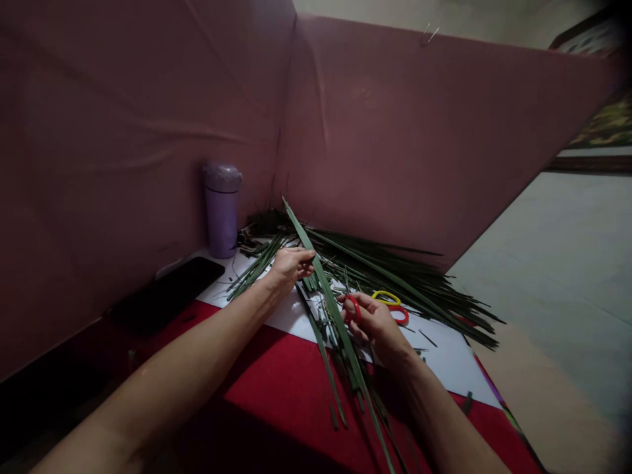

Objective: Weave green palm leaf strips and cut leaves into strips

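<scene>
My left hand (292,264) pinches a long green leaf (324,284) near its upper part. The leaf slants from the back of the table down past the front edge of the white sheet. My right hand (378,322) is closed around small scissors with red handles (352,311), whose blades point up and away, just right of the leaf. Cut leaf strips (323,349) lie beneath the held leaf, some reaching onto the red cloth. A second pair of scissors with yellow and red handles (388,298) rests just beyond my right hand.
A pile of long leaves (409,280) fans out to the right, with shorter strips (259,266) at left. A purple tumbler (222,214) and a dark phone (195,278) stand or lie on the left. Pink panels (385,131) enclose the back. Red cloth (247,382) covers the front.
</scene>
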{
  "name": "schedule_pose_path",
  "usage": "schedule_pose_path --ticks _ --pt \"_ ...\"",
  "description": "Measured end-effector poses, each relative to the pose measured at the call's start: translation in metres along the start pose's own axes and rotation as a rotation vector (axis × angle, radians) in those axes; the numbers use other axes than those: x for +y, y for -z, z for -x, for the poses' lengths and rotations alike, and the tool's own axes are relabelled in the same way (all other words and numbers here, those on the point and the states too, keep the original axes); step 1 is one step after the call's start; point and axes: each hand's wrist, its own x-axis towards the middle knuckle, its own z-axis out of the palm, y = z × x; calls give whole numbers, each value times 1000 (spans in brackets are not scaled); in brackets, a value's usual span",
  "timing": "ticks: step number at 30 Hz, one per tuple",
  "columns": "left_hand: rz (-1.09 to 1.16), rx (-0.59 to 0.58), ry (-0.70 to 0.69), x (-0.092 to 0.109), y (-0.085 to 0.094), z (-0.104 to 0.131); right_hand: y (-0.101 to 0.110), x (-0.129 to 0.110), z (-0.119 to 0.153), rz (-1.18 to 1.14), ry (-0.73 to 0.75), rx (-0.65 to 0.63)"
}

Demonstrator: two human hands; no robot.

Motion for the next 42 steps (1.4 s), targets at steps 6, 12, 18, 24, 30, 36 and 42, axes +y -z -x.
schedule_pose_path --ticks 6,12,18,24,30,36,42 --pt "-58 -23 49 -13 -11 9 -7 1 0 -75 29 84" --pt "-67 -52 73 -19 -17 15 -9 5 0 -20 112 145" --pt "-63 -145 50 -22 -19 20 -9 7 -2 -41 102 178" --pt "-94 -211 23 -30 -18 20 -13 2 -1 -48 133 230" --pt "-98 -221 38 -30 -21 23 -15 0 -2 -90 120 232" --pt "-63 -200 72 -21 -21 23 -13 -2 0 -61 70 114" --pt "-35 -180 119 -15 -16 19 -13 -3 3 -10 23 -44"
